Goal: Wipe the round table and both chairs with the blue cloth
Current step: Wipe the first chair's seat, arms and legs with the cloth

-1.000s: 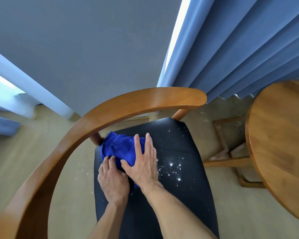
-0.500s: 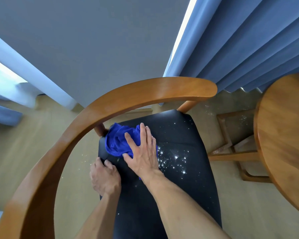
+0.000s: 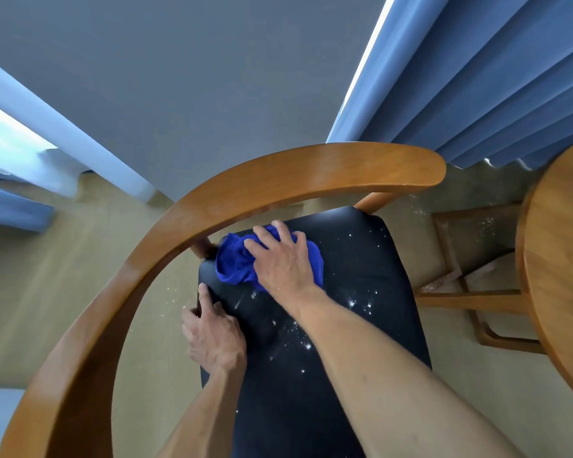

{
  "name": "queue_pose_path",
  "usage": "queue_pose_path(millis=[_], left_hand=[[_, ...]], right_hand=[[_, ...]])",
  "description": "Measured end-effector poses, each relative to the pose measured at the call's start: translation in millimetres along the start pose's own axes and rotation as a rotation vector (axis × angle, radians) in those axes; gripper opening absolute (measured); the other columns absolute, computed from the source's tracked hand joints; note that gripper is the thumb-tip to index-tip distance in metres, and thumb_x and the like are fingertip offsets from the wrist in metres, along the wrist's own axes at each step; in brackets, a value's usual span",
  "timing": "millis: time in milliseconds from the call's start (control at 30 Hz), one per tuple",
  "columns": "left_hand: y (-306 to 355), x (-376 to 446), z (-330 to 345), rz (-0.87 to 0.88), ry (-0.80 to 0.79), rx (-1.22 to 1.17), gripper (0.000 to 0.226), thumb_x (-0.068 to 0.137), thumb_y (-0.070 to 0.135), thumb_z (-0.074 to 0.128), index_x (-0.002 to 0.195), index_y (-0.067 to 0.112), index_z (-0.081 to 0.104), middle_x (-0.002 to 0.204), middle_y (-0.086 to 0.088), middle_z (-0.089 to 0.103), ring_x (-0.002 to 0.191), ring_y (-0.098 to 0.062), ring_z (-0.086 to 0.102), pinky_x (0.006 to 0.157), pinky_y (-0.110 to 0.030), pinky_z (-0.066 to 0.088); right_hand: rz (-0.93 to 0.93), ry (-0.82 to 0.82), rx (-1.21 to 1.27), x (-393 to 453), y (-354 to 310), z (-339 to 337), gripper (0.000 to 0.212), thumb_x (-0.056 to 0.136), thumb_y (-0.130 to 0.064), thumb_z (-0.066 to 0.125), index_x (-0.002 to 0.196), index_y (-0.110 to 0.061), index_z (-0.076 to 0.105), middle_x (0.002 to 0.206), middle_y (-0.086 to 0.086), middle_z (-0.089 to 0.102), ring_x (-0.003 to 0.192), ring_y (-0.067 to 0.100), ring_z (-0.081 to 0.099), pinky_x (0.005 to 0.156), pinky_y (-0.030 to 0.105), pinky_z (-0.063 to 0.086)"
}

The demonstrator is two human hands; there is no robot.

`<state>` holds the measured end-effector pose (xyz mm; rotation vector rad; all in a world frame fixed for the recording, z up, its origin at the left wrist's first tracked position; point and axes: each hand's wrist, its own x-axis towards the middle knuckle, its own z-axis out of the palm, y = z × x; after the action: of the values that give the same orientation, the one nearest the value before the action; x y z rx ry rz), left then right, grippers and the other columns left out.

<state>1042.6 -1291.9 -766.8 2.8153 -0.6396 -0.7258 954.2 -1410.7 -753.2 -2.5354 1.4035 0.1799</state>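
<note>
A wooden chair with a curved backrest (image 3: 278,180) and a black padded seat (image 3: 354,259) stands right below me. White crumbs dot the seat's middle and right side. A bunched blue cloth (image 3: 234,262) lies on the far left part of the seat. My right hand (image 3: 282,259) presses down on the cloth with fingers spread over it. My left hand (image 3: 214,335) rests on the seat's left edge, fingers curled around it. The round wooden table (image 3: 563,276) shows at the right edge.
Blue curtains (image 3: 477,77) hang at the far right, and a grey wall faces me. The table's wooden base (image 3: 470,292) stands on the beige floor between chair and table. White crumbs are scattered on the floor left of the seat and under the table.
My right hand has pushed the cloth away from me toward the seat's far edge. My left hand let go of the cloth and moved back to the seat's left edge.
</note>
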Motion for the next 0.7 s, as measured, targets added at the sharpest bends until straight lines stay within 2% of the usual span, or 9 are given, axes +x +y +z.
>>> queue_pose_path(millis=[67, 167, 200, 300, 400, 533, 600, 700], left_hand=[[1, -2, 1, -0.007, -0.007, -0.011, 0.044, 0.099, 0.028, 0.038, 0.142, 0.039, 0.033, 0.111, -0.011, 0.046, 0.097, -0.035, 0.052, 0.078, -0.047, 0.044], [1, -3, 3, -0.012, -0.006, -0.018, 0.045, 0.099, 0.026, 0.037, 0.142, 0.040, 0.032, 0.112, -0.011, 0.046, 0.099, -0.035, 0.050, 0.079, -0.048, 0.044], [1, -3, 4, -0.014, -0.004, -0.015, 0.045, 0.099, 0.025, 0.037, 0.142, 0.040, 0.032, 0.112, -0.011, 0.046, 0.100, -0.035, 0.050, 0.080, -0.048, 0.044], [3, -5, 6, -0.037, 0.000, -0.019, 0.048, 0.098, 0.022, 0.038, 0.142, 0.041, 0.031, 0.115, -0.013, 0.047, 0.104, -0.038, 0.050, 0.083, -0.051, 0.043], [3, -4, 7, -0.058, -0.009, -0.022, 0.053, 0.095, 0.020, 0.041, 0.142, 0.042, 0.030, 0.115, -0.014, 0.048, 0.105, -0.039, 0.051, 0.085, -0.051, 0.044], [2, -5, 4, -0.049, -0.005, -0.010, 0.051, 0.096, 0.023, 0.037, 0.142, 0.044, 0.030, 0.113, -0.011, 0.048, 0.104, -0.037, 0.052, 0.086, -0.049, 0.043], [0, -6, 4, -0.037, 0.007, -0.027, 0.048, 0.098, 0.027, 0.035, 0.142, 0.043, 0.030, 0.112, -0.012, 0.049, 0.104, -0.037, 0.052, 0.085, -0.049, 0.043], [-1, -6, 6, -0.047, 0.024, -0.056, 0.041, 0.100, 0.030, 0.034, 0.140, 0.038, 0.033, 0.113, -0.012, 0.051, 0.105, -0.037, 0.051, 0.084, -0.050, 0.043]], right_hand=[[0.113, 0.034, -0.058, 5, 25, -5, 0.038, 0.091, -0.017, 0.054, 0.126, -0.029, 0.054, 0.141, -0.006, 0.048, 0.132, 0.029, 0.033, 0.091, 0.047, 0.036], [0.538, 0.122, -0.064, 11, 86, -18, 0.025, 0.093, -0.021, 0.052, 0.113, -0.033, 0.061, 0.127, -0.010, 0.054, 0.120, 0.023, 0.040, 0.086, 0.044, 0.036], [0.610, 0.129, -0.051, 7, 105, -20, 0.023, 0.093, -0.019, 0.051, 0.109, -0.031, 0.062, 0.124, -0.010, 0.055, 0.117, 0.021, 0.041, 0.086, 0.045, 0.036], [0.557, 0.138, -0.074, -15, 125, -14, 0.032, 0.093, -0.013, 0.052, 0.120, -0.028, 0.058, 0.133, -0.007, 0.052, 0.122, 0.021, 0.042, 0.086, 0.047, 0.041], [0.729, 0.211, 0.074, -29, 113, -9, 0.041, 0.093, -0.030, 0.053, 0.133, -0.029, 0.052, 0.141, -0.005, 0.048, 0.126, 0.028, 0.040, 0.078, 0.047, 0.049], [0.815, 0.188, 0.193, -26, 121, -17, 0.055, 0.084, -0.059, 0.055, 0.133, -0.034, 0.051, 0.130, -0.002, 0.051, 0.116, 0.027, 0.042, 0.071, 0.039, 0.045], [0.859, 0.185, 0.243, -24, 127, -19, 0.056, 0.082, -0.062, 0.057, 0.131, -0.036, 0.052, 0.120, 0.001, 0.053, 0.111, 0.028, 0.043, 0.071, 0.037, 0.043], [0.927, 0.156, 0.286, -15, 122, -21, 0.055, 0.081, -0.061, 0.059, 0.129, -0.035, 0.054, 0.117, 0.003, 0.054, 0.111, 0.029, 0.044, 0.072, 0.036, 0.040]])
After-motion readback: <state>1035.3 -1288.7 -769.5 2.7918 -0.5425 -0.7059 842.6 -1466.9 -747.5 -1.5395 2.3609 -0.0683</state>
